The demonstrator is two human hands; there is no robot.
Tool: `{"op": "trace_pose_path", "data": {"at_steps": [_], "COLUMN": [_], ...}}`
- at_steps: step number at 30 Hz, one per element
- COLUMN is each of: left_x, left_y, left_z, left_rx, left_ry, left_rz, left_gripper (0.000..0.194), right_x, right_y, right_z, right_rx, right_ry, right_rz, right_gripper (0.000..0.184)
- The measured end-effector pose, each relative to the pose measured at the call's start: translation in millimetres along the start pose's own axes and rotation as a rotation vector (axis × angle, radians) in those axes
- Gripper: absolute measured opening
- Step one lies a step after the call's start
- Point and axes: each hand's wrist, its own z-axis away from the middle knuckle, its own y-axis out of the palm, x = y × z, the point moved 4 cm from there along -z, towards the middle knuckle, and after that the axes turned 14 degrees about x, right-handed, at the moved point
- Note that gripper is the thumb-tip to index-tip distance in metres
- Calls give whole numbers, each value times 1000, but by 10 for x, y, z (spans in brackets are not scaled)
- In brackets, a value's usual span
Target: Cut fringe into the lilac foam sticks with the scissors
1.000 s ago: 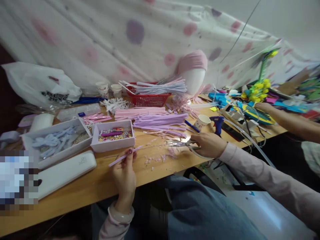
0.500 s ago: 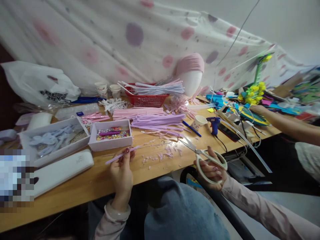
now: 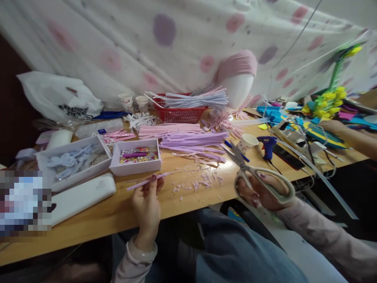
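Note:
My left hand (image 3: 149,208) pinches a lilac pipe cleaner (image 3: 138,184) between thumb and fingers above the table's front edge. Its left end is fuzzy, while the part to the right thins out to what looks like bare wire. In my right hand (image 3: 269,192) is a pair of scissors (image 3: 244,167) with cream handles, its blades slightly apart and pointing up and left, away from the pipe cleaner. Lilac fuzz clippings (image 3: 203,181) lie scattered on the wood between both hands. Behind them rests a bundle of lilac pipe cleaners (image 3: 196,140).
Two white boxes (image 3: 136,168) of beads and bows stand left, near a long white case (image 3: 85,196). A red basket (image 3: 182,116), a paper cup (image 3: 247,142), a blue glue gun (image 3: 268,146) and a power strip (image 3: 290,137) sit farther back. Another person's arm (image 3: 350,137) reaches in at right.
The camera view has turned, so the scene sits farther right. The scissors have tilted, with their tips now higher and their blades closer together. My left hand still pinches the pipe cleaner.

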Motion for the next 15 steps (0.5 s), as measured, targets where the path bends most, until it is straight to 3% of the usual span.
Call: {"op": "trace_pose_path", "data": {"at_steps": [3, 5, 8, 11, 15], "left_x": [-8, -15, -23, -24, -36], "left_y": [7, 11, 15, 24, 9], "left_z": [7, 15, 27, 30, 32], "left_rx": [-12, -28, -45, -21, -29], "left_ry": [-25, -37, -43, -43, -30], "left_rz": [4, -4, -19, -54, -117], "left_gripper": [34, 34, 34, 32, 29], "right_x": [285, 443, 439, 348, 289], "right_y": [-103, -89, 29, 40, -25], "right_z": [-137, -267, -488, -616, -654], "right_rx": [-113, -237, -198, -137, -54], "right_ry": [3, 12, -64, -110, -152], "right_rz": [285, 1040, 1651, 1808, 1825], "right_gripper": [36, 36, 29, 25, 26]}}
